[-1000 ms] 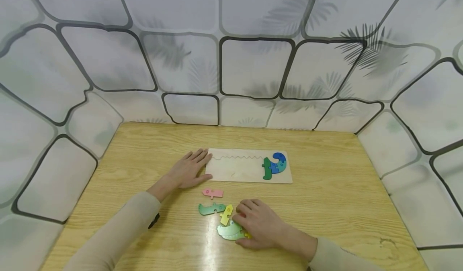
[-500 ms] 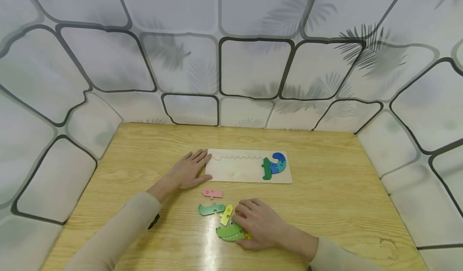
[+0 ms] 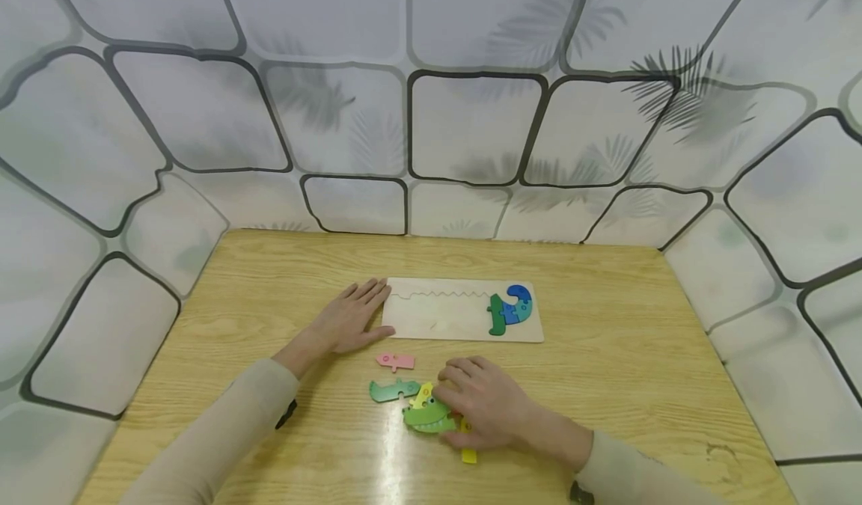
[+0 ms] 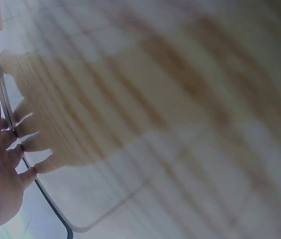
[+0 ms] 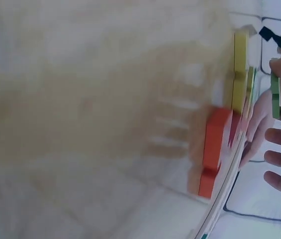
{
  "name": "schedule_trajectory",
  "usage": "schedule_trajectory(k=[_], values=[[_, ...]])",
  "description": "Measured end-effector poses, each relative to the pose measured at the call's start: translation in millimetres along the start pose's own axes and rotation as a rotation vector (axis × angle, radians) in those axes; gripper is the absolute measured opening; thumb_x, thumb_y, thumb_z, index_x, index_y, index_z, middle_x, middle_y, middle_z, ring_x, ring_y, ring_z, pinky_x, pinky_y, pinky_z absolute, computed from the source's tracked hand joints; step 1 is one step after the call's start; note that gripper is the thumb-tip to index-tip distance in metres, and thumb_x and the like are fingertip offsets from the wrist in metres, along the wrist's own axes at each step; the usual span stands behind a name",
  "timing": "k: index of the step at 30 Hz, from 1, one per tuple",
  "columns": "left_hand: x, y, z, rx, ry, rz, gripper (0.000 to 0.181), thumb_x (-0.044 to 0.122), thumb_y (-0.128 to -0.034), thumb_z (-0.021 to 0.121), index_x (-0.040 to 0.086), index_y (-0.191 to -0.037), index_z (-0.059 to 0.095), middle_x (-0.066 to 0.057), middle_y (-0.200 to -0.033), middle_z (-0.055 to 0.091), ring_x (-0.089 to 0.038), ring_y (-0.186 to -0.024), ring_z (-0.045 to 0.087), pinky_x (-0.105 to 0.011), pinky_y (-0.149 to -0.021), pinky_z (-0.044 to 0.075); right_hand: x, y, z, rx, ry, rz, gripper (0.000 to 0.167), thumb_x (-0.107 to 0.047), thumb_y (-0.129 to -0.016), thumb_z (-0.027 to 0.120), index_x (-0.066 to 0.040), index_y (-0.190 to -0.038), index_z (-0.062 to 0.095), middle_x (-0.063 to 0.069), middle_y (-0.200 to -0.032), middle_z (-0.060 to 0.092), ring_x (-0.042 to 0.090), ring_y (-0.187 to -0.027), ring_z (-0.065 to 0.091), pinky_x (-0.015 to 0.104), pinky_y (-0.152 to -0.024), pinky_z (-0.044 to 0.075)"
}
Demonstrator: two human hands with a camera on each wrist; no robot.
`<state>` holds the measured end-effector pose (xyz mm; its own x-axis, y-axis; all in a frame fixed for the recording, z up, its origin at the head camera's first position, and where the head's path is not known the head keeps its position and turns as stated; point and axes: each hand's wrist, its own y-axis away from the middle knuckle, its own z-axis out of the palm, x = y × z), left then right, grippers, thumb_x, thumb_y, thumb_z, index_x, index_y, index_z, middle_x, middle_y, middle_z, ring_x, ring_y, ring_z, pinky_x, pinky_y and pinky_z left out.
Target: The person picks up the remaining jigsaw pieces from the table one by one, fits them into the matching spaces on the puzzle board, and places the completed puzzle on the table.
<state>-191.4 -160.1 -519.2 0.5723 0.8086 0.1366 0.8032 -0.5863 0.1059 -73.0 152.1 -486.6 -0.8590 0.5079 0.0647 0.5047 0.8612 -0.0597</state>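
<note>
The right hand [image 3: 486, 400] is pinching a smooth green crocodile head [image 3: 427, 419] with a toothed mouth, holding it on the near side of the pale wooden board [image 3: 431, 325]. The left hand [image 3: 352, 319] is resting on the board's left end, fingers stretched out, gripping nothing. The board is thin and rectangular, a zigzag line running along it; blue pieces [image 3: 509, 313] and a dark green piece [image 3: 497, 316] are filling its right part. Nearer, a flat pink piece [image 3: 404, 360] and a curved green piece [image 3: 389, 393] are lying on the wood-grained table [image 3: 606, 340]. One yellow piece is showing partly behind the head, another [image 3: 469, 455] beneath the right hand.

The right wrist view is revealing what the head view is hiding: the crocodile head is hanging clear of the table, its thick edge visible, and a chunky red piece [image 5: 216, 144] is lying below. The left wrist view is showing mostly blurred, glossy tabletop.
</note>
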Motion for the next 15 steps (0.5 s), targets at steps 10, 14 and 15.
schedule_trajectory(k=[10,14,15], values=[[1.9,0.1,-1.8,0.001,0.018,-0.003,0.087,0.063,-0.1062,0.046,0.004,-0.167,0.026,-0.015,-0.176,0.025,-0.035,-0.164,0.025,-0.056,-0.134,0.023,23,-3.1,0,0.072,0.022,0.008,0.055,-0.068,-0.093,0.065,-0.024,-0.127,0.07,-0.001,-0.125,0.072,0.02,-0.121,0.067,0.039,-0.102,0.059],[1.6,-0.3,-1.4,0.005,0.024,0.002,0.087,0.062,-0.1063,0.047,0.004,-0.167,0.026,-0.015,-0.176,0.024,-0.036,-0.164,0.025,-0.056,-0.134,0.023,30,-3.3,2,0.087,0.037,0.015,0.057,-0.069,-0.093,0.065,-0.023,-0.126,0.071,-0.002,-0.123,0.072,0.019,-0.117,0.067,0.036,-0.099,0.059],[1.4,-0.4,-1.2,0.006,0.026,0.003,0.087,0.062,-0.1063,0.047,0.004,-0.167,0.025,-0.016,-0.176,0.024,-0.036,-0.164,0.025,-0.056,-0.134,0.023,31,-3.2,3,0.092,0.039,0.02,0.057,-0.069,-0.092,0.066,-0.024,-0.126,0.071,-0.003,-0.122,0.072,0.018,-0.116,0.067,0.036,-0.098,0.059]])
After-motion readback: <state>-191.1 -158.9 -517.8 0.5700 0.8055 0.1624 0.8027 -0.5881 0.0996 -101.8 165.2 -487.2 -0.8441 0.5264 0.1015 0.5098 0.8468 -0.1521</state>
